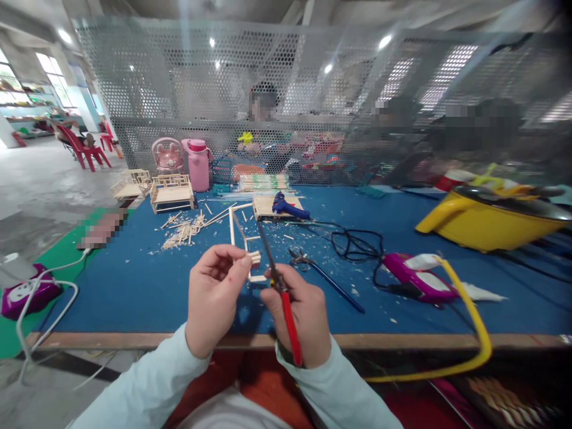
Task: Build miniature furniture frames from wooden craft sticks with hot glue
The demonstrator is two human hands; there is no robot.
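Note:
Between thumb and fingers, my left hand pinches a few short wooden sticks. My right hand is wrapped round a tool with red handles, its long dark jaws pointing up and away, just right of the sticks. Just beyond my hands a thin wooden stick frame stands on the blue tabletop. Loose cut sticks lie in a pile to the left of it. A blue glue gun rests on a flat wooden panel behind the frame.
Small wooden stick benches and a pink bottle stand at the back left, before a perforated metal screen. Blue-handled pliers, a coiled black cable, a purple power strip and a yellow pan lie right.

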